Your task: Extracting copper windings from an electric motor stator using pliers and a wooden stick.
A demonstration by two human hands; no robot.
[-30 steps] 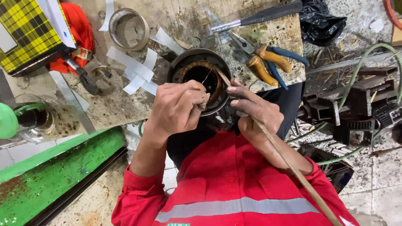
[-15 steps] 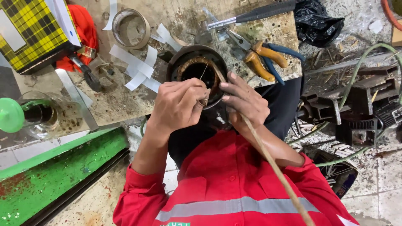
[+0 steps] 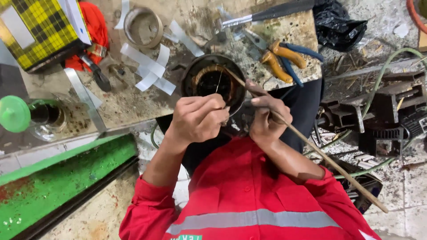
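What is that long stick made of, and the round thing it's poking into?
The long stick, held in one hand, looks like bare wood or bamboo: pale tan, matte, slightly uneven. The round thing seems to be dark, dull metal, grimy at the rim, with shiny copper-coloured wire wound inside it. The other hand pinches a thin strand; its material is too fine to tell.

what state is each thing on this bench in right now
round motor housing: open, copper windings showing
left hand: closed, pinching a thin wire
right hand: gripping the long stick, tip in the housing
pliers: lying shut, unheld
glass jar: open, green lid beside it
tape roll: lying flat
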